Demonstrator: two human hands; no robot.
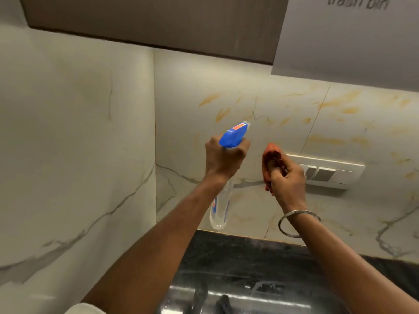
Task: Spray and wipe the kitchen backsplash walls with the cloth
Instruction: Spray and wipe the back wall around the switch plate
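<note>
Pale marble-look backsplash tiles (226, 87) with grey veins fill the corner ahead of me, under a brown wall cabinet (158, 23), and the rear wall carries yellow-orange streaks across its upper half. Low on that wall, to the right, sits a cream switch plate (328, 172). Below are the black stone desk (238, 248) and a steel sink (249, 298). My left hand (224, 159) is clenched round the neck of a clear plastic spray bottle with a blue trigger head (233, 134). Its long axis runs nearly upright, the base hanging below my wrist and the nozzle tipped up and to the right, aimed at the streaked tiles straight ahead of it and close to them. I cannot tell whether a finger is on the trigger, since the back of my hand hides it. My right hand (288, 180), with a thin metal bangle (299, 223) at the wrist, grips a bunched red-orange cloth (271, 155) just beside the bottle, in front of the switch plate's left end. Whether the cloth touches the wall I cannot say. The streaks lie above and to the right of both hands, so I judge the spray comes first, then an upward reach with the cloth, keeping wet off the switches.
</note>
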